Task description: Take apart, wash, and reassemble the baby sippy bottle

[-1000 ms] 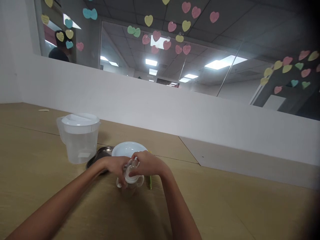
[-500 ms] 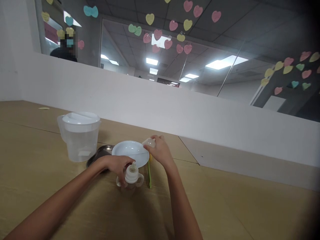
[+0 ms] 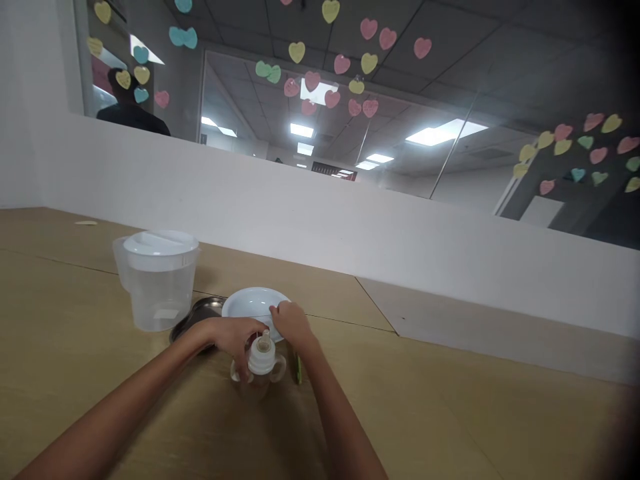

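Half curled, the left hand [image 3: 235, 337] wraps its fingers and thumb around the far left side of one baby bottle [image 3: 262, 360]. The bottle appears to stand upright on the table [image 3: 410, 407], with two loop handles and one bare teat [image 3: 265, 341] pointing up. The right hand [image 3: 291, 321] is at the right rim of one white bowl [image 3: 250, 303], its fingers bent; whether it touches the rim or has hold of anything cannot be told.

Just right of the bottle lies one narrow green item [image 3: 299, 370], partly behind the right forearm. Left of the bowl, and partly behind the left arm, is one dark metal tray [image 3: 207, 308]. Farther left stands one lidded, see-through pitcher [image 3: 163, 293], toward the table's far edge. One flat pale scrap [image 3: 86, 223] lies along that edge, near the far left corner (the near edge is out of view).

With so little room, the right forearm could brush the teat or knock the bottle over if the left grip slackened; a push on the bowl might send it into the tray.

Beyond the white wall [image 3: 310, 220], more than thirty heart-shaped notes [image 3: 369, 29] dot the glass, and one person [image 3: 133, 113] is visible through it.
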Demonstrator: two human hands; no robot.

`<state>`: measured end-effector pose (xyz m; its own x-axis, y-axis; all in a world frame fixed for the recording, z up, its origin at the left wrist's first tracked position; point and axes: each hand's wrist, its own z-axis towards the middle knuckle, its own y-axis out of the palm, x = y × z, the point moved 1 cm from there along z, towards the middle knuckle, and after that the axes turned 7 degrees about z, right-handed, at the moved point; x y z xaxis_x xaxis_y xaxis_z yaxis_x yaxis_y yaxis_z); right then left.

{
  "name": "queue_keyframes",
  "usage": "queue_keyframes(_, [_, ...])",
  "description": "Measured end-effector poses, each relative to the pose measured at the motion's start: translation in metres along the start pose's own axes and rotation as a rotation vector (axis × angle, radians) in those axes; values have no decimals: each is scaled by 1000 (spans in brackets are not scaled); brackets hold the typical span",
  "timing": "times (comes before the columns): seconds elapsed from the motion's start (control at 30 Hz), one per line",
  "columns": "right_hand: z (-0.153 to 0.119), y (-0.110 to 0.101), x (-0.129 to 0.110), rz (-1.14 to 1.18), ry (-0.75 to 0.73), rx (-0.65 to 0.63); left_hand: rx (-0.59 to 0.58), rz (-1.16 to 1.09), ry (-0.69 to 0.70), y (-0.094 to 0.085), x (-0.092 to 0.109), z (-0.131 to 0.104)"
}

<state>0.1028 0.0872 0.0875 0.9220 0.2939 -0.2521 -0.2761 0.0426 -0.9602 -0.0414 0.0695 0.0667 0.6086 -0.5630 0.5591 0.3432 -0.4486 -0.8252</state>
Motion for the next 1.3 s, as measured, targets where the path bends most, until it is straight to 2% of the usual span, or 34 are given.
queue_keyframes(0.1, [-17, -25, -9, 18, -57, -8, -12, -18, -24, -1, 4, -2])
queue_keyframes(0.2, [-39, -40, -24, 29, -169, -127, -30, -42, -13, -4, 9, -5])
queue_keyframes(0.3, [-54, -41, -38, -28, -185, -148, -14, 14, -23, -6, 10, -6])
queue_keyframes(0.43, [-60, -34, -44, -42, -230, -168, 2, 13, 14, -5, 5, -5])
queue_keyframes(0.63, [-65, -37, -39, 52, -529, -270, -81, -101, 95, -4, 5, -5])
queue_keyframes(0.73, [-64, -42, -38, 115, -470, -196, -33, -62, 58, -6, 9, -5])
queue_keyframes(0.83, [-63, -49, -40, 15, -313, -81, -16, -37, 41, -6, 11, -5])
queue_keyframes(0.9, [-64, -53, -41, -56, -281, -65, -32, -17, 14, -6, 11, -5])
queue_keyframes(1.1, [-61, -58, -30, 80, -489, -121, -74, -6, -31, -7, 13, -7])
queue_keyframes(1.3, [-61, -70, -18, 239, -531, -33, -78, 63, 8, -7, 10, -9])
